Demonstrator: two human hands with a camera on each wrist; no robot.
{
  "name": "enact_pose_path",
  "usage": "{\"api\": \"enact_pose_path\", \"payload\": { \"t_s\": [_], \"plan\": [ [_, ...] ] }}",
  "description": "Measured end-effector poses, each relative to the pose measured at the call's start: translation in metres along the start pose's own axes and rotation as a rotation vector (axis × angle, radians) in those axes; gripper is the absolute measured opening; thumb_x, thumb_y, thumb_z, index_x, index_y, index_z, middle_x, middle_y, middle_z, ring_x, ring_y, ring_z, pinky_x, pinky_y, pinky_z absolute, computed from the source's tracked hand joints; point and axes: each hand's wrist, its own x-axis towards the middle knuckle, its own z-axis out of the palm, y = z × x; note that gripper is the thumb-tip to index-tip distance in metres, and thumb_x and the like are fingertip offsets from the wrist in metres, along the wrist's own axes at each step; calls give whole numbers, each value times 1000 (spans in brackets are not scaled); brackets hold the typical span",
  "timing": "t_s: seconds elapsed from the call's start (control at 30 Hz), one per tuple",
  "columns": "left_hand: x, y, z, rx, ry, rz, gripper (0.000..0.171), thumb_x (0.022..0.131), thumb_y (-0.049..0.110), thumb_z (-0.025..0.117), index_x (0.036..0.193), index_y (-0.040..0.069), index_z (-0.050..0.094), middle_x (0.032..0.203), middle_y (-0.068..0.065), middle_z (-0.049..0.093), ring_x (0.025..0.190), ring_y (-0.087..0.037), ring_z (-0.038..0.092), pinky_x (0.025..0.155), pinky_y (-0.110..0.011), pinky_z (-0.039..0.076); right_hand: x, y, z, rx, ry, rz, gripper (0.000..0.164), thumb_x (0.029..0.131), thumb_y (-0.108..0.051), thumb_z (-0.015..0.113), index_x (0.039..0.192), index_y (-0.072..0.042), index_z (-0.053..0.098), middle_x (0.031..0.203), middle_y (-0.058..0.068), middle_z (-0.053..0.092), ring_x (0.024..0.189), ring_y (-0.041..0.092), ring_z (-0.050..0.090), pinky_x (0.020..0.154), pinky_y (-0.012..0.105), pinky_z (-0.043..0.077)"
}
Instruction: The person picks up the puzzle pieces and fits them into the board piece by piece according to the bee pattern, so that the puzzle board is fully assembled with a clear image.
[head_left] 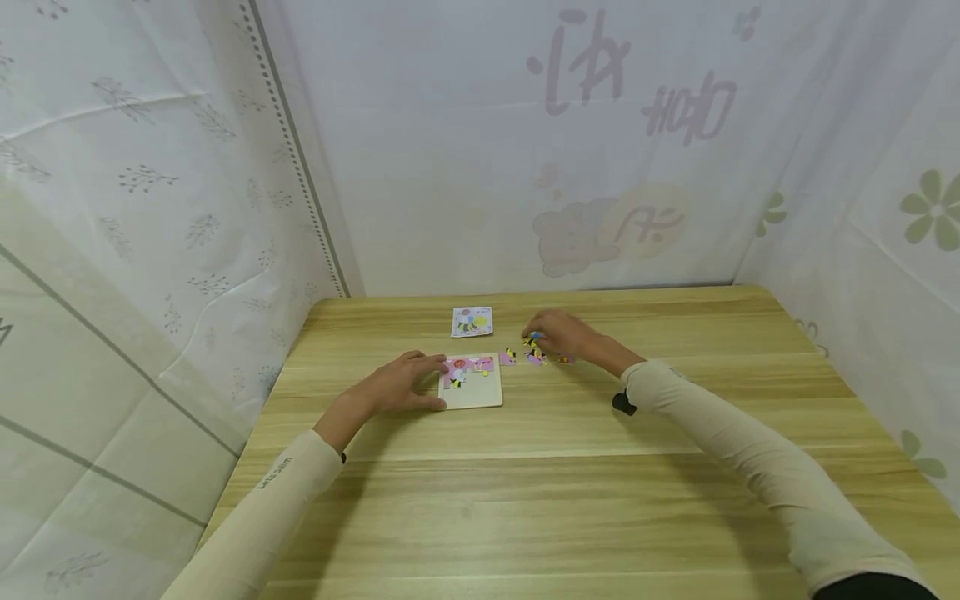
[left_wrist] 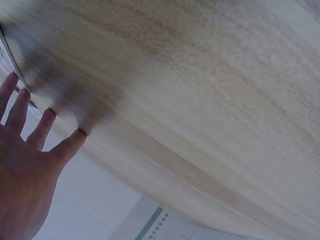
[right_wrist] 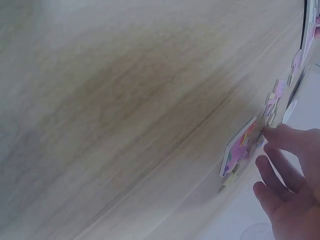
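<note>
A shallow puzzle board (head_left: 478, 395) lies on the table, with pink pieces fitted along its top and left side and its lower right bare. My left hand (head_left: 397, 385) rests at the board's left edge, fingers spread and thumb at the lower corner. In the left wrist view, the fingertips of that hand (left_wrist: 25, 165) touch the edge. To the right of the board, my right hand (head_left: 566, 333) pinches a yellow, black and blue puzzle piece (head_left: 533, 337) between thumb and fingers. The right wrist view shows this hand (right_wrist: 295, 185) partly covering the piece.
Loose puzzle pieces (head_left: 508, 357) lie in a row right of the board, some partly under my right hand. One pink piece (right_wrist: 239, 146) shows near the right fingers. Behind the board lies a picture card (head_left: 472, 322) with a bee. Printed curtains (head_left: 450, 167) surround the wooden table (head_left: 480, 508).
</note>
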Motion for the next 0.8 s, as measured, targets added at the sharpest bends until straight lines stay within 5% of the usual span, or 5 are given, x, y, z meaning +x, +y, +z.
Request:
{"api": "enact_pose_path", "payload": {
  "t_s": [0.37,0.6,0.8],
  "plan": [
    [-1,1,0,12,-13,-14,68,91,54,76,145,17,59,164,-3,41,150,-38,35,116,-62,35,-5,0,1,67,32,139,32,102,-25,70,127,-6,73,113,10,71,101,25,65,85,42,58],
    [-1,1,-2,10,-7,-9,67,91,55,76,145,18,59,164,-3,41,149,-38,35,117,-61,35,-2,-1,1,72,30,118,30,104,-16,64,131,-7,71,126,13,69,102,26,66,83,43,57],
    [0,1,-1,-3,-10,-7,67,91,54,76,145,18,59,164,-4,41,149,-38,35,116,-62,35,0,-1,1,70,20,71,30,101,-19,70,128,-6,73,125,12,71,112,28,64,91,45,57]
  ]
}}
